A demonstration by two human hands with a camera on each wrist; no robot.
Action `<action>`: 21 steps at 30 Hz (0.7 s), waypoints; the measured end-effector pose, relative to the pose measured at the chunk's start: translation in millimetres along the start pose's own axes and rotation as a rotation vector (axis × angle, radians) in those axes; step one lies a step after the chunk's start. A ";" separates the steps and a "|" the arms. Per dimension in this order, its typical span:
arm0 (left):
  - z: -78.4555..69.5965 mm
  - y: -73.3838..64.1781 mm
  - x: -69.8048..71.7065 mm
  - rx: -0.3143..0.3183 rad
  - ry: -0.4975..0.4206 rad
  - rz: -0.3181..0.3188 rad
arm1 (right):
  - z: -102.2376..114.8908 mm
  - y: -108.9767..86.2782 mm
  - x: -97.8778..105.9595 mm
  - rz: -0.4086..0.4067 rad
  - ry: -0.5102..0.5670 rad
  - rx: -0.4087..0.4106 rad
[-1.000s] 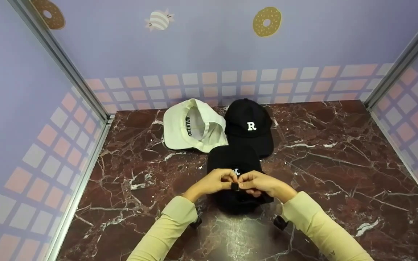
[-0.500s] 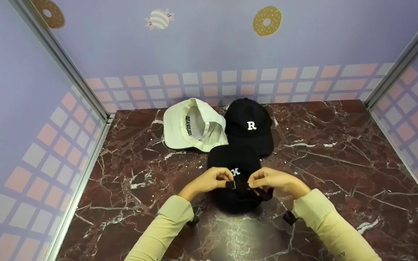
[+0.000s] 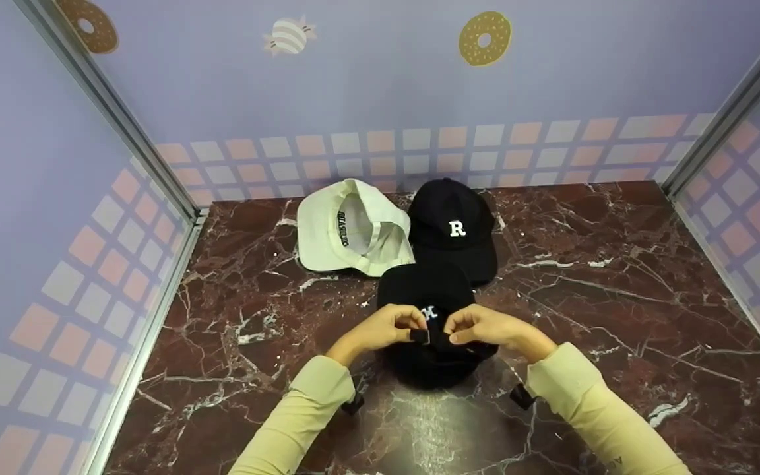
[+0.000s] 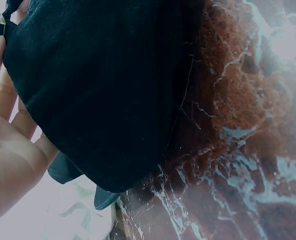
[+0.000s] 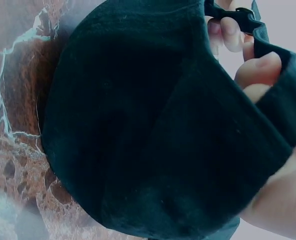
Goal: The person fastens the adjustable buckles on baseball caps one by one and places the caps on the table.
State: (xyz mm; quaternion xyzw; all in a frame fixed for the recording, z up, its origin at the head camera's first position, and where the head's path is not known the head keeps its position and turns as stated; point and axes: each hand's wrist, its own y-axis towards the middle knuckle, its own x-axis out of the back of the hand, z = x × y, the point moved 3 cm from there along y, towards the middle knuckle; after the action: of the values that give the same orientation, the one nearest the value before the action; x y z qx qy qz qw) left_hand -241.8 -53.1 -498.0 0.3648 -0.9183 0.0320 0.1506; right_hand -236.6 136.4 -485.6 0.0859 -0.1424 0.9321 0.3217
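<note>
A black baseball cap (image 3: 423,284) with a small white emblem stands on the table, its back opening toward me. At the opening my left hand (image 3: 383,328) pinches the strap end with a small metal buckle (image 3: 428,336) between thumb and fingers. To its right, my right hand (image 3: 495,328) pinches the other part of the strap; in the right wrist view the fabric strap (image 5: 288,107) loops past the fingers. A short gap separates the two hands. The cap's dark crown fills much of the left wrist view and hides part of the fingers.
Behind the cap lie a white cap (image 3: 317,231), its inside showing, and a black cap (image 3: 449,204) with a white R. The red-brown marbled table (image 3: 617,297) is bounded by patterned panels (image 3: 380,79) at the back and both sides.
My right hand drew away to the right from the left hand, opening a gap at the buckle, then came slightly back. My left hand shifted slightly left, still holding the buckle end.
</note>
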 end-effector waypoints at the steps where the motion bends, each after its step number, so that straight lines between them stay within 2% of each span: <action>1: 0.2 0.5 -0.5 0.009 -0.002 -0.001 | 0.4 0.9 -0.4 -0.001 -0.011 0.007; 7: 0.0 4.3 -6.0 0.111 0.039 -0.034 | 1.6 5.7 -4.0 -0.012 -0.049 0.035; 10: -1.9 4.6 -7.1 0.134 0.035 -0.044 | 0.9 7.8 -5.4 -0.024 -0.061 0.048; 12: -8.8 3.1 -7.1 0.139 0.014 -0.041 | 0.5 9.1 -6.1 -0.034 -0.074 0.053; 14: -16.7 1.6 -7.5 0.134 -0.004 -0.036 | 1.3 10.5 -7.3 -0.042 -0.084 0.051; 17: -28.7 -0.3 -8.4 0.090 0.031 -0.028 | 2.2 11.9 -9.6 -0.054 -0.075 0.031; 21: -32.7 -0.7 -8.8 0.022 0.107 -0.029 | 6.0 11.6 -11.6 -0.055 -0.025 0.017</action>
State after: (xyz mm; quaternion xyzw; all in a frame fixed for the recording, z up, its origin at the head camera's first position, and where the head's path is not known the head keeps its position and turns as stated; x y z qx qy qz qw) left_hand -227.0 -42.4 -469.5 0.3774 -0.9031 0.0595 0.1959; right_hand -234.4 119.1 -485.3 0.1039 -0.1362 0.9230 0.3445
